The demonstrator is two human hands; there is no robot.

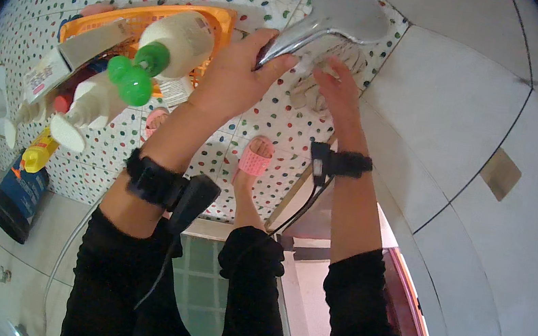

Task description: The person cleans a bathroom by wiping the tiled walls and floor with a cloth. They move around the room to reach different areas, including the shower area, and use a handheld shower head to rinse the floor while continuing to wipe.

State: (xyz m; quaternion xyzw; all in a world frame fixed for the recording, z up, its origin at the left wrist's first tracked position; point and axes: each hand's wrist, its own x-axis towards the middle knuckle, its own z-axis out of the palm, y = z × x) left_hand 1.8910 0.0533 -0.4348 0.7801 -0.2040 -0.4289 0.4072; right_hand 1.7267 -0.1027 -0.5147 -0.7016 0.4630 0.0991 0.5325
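My left hand point(235, 73) is closed around the handle of a chrome handheld shower head point(350, 12). The head's broad end points to the upper right, above the speckled tile floor. Under it lies a crumpled, whitish, partly see-through piece point(306, 88), perhaps wet cloth or plastic film. My right hand point(340, 90) is at its right side, fingers bent towards it. Blur hides whether those fingers grip the piece or only touch it. Black straps with small devices circle both wrists.
Left of my left hand, an orange plastic basket point(225, 20) holds a green-capped bottle point(183, 42) and a carton point(87, 44). White spray bottles, a yellow bottle point(39, 151) and a blue container point(19, 200) stand farther left. Tiled wall point(445, 89) rises at right; my pink slippers point(256, 158) are below.
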